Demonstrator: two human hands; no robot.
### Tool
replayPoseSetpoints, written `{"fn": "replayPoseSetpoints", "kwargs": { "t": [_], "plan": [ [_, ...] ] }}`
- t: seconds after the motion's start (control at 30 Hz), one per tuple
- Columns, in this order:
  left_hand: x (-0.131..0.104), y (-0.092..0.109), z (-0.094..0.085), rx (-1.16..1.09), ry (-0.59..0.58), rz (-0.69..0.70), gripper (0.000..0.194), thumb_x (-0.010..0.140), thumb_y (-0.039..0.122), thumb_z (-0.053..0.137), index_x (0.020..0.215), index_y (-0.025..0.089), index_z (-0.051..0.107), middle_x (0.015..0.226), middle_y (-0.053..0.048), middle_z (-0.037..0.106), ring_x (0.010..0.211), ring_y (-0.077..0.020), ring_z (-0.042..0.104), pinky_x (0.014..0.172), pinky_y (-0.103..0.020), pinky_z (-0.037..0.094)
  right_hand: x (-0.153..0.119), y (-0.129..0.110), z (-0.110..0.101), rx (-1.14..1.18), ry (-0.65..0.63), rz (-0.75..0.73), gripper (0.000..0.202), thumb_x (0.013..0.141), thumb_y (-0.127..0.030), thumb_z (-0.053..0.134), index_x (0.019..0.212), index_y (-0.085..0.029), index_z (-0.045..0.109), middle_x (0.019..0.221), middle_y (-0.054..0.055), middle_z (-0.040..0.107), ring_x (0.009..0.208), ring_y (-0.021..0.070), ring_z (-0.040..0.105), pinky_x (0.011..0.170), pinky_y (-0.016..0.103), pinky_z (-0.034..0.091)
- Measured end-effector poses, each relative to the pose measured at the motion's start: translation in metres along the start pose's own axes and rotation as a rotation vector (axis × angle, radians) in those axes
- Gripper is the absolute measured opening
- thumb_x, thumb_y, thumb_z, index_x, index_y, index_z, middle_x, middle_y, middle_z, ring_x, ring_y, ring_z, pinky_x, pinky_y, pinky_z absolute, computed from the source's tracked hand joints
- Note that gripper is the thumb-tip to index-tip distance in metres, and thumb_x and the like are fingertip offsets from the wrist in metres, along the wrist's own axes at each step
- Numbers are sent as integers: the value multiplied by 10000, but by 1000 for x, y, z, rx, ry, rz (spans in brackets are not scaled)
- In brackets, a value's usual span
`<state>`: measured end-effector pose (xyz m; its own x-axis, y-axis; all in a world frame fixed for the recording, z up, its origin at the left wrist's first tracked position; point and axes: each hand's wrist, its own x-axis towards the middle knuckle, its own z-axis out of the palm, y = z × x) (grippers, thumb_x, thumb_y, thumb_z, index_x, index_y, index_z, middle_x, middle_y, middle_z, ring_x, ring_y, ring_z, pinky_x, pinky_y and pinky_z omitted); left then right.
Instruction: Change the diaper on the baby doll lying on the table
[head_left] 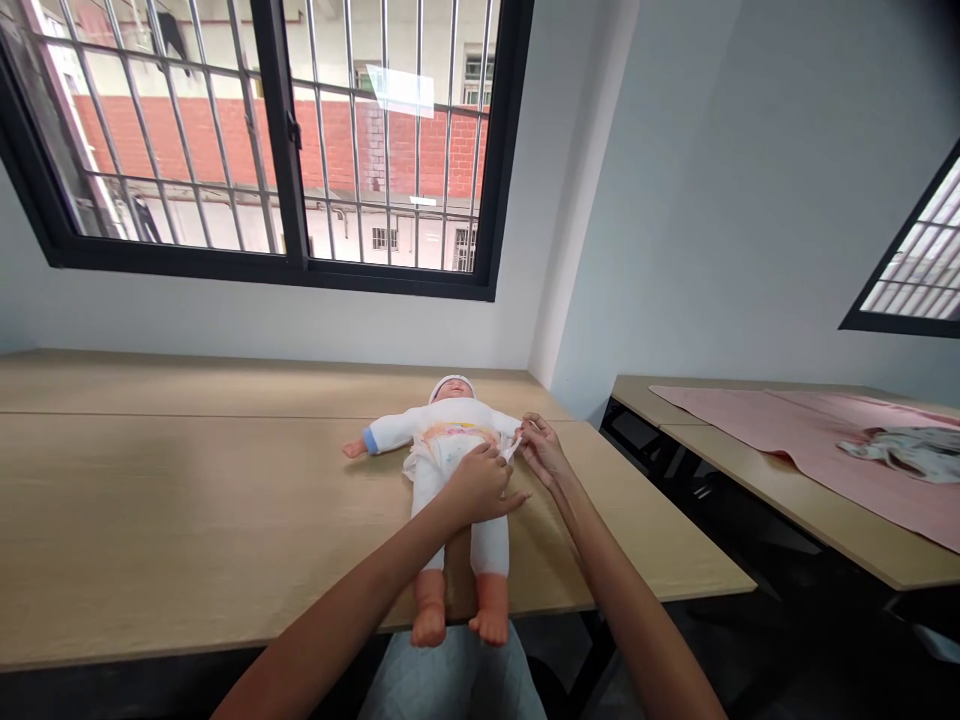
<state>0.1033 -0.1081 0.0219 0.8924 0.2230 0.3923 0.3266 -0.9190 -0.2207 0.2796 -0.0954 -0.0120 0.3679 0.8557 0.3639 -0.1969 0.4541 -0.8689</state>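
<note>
Left hand [481, 484] is half-curling over a white-clothed baby doll's [490, 545] orange-edged white diaper [442, 446], grip unclear; beside it, right hand [545, 452] is pinching a white strip [513, 448].

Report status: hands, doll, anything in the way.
Left hand on diaper; right hand by sleeve. Doll face-up on table. Left forearm over its leg.

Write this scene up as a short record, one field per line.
main object: baby doll in white clothing, lying face up
support: pale wood-look table
doll's feet: bare, at the near table edge
at its waist: white diaper with orange trim
left hand: over the diaper's front
right hand: beside the doll's outstretched arm; grip unclear
right-hand side: second wood-look table with smooth pink cloth and crumpled patterned fabric
behind: black-framed window with metal bars
</note>
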Motion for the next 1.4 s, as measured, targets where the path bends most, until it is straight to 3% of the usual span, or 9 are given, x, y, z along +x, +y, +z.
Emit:
{"fn": "replayPoseSetpoints", "kwargs": {
  "t": [0.1, 0.23, 0.43, 0.57, 0.7, 0.83, 1.1, 1.2, 1.4],
  "plan": [
    [0, 0, 2, 9, 12, -1, 471, 894, 521, 461, 805, 115, 683, 813, -112, 664, 837, -251, 607, 877, -385, 454, 13, 1, 19, -54, -62, 7, 348, 555, -220, 691, 866, -228, 534, 655, -65, 424, 573, 88, 412, 528, 200, 373],
    [-1, 3, 0, -6, 48, -7, 450, 869, 521, 492, 1029, 128, 641, 1070, -133, 615, 873, -244, 597, 818, -371, 483, 22, 10, 35, -84, -115, 24, 371, 560, -204, 662, 912, -217, 544, 656, -73, 423, 543, 76, 383, 489, 198, 334],
    [0, 6, 2, -35, 37, 18, 416, 871, 514, 485, 948, 138, 646, 947, -123, 628, 891, -261, 576, 853, -411, 476, 23, 25, 30, -65, -114, 38, 445, 551, -225, 726, 950, -227, 529, 681, -73, 436, 581, 81, 424, 542, 215, 384],
    [-1, 5, 7, -75, 89, 46, 424, 847, 528, 526, 939, 132, 648, 989, -136, 616, 1047, -286, 516, 967, -425, 430, 23, 29, 28, -53, -122, 42, 471, 521, -228, 779, 928, -233, 540, 713, -61, 475, 631, 94, 473, 599, 231, 426],
    [-2, 5, 6, -81, 82, 37, 435, 863, 532, 501, 960, 132, 643, 1013, -139, 600, 1055, -291, 512, 938, -432, 446, 23, 32, 31, -30, -118, 48, 475, 509, -249, 809, 913, -234, 559, 730, -48, 510, 671, 106, 508, 628, 238, 443],
    [-2, 5, 4, -95, 92, 13, 410, 874, 516, 494, 986, 142, 620, 1058, -135, 587, 1046, -276, 529, 912, -412, 464, 22, 34, 34, 2, -65, 44, 500, 487, -268, 846, 904, -228, 572, 786, -29, 556, 720, 114, 543, 678, 248, 463],
    [-5, -1, 10, -47, 215, -190, 517, 901, 535, 439, 1182, 121, 568, 1168, -157, 606, 1177, -290, 510, 1063, -447, 361, 22, 24, 24, 163, 150, 38, 358, 641, -499, 753, 761, -220, 565, 705, -17, 543, 638, 117, 535, 616, 254, 490],
    [-5, -1, 11, -35, 195, -212, 495, 901, 532, 434, 1144, 133, 597, 1111, -143, 633, 1165, -283, 523, 1102, -463, 312, 22, 24, 20, 206, 202, 53, 358, 625, -505, 757, 741, -219, 577, 636, -13, 528, 583, 127, 517, 558, 261, 490],
    [-4, -1, 12, -30, 231, -238, 408, 892, 481, 471, 1032, 140, 646, 1045, -137, 653, 1105, -279, 556, 1073, -451, 348, 21, 23, 20, 244, 224, 86, 287, 635, -445, 735, 716, -212, 588, 584, -29, 525, 522, 111, 496, 513, 237, 476]
  ]
}}
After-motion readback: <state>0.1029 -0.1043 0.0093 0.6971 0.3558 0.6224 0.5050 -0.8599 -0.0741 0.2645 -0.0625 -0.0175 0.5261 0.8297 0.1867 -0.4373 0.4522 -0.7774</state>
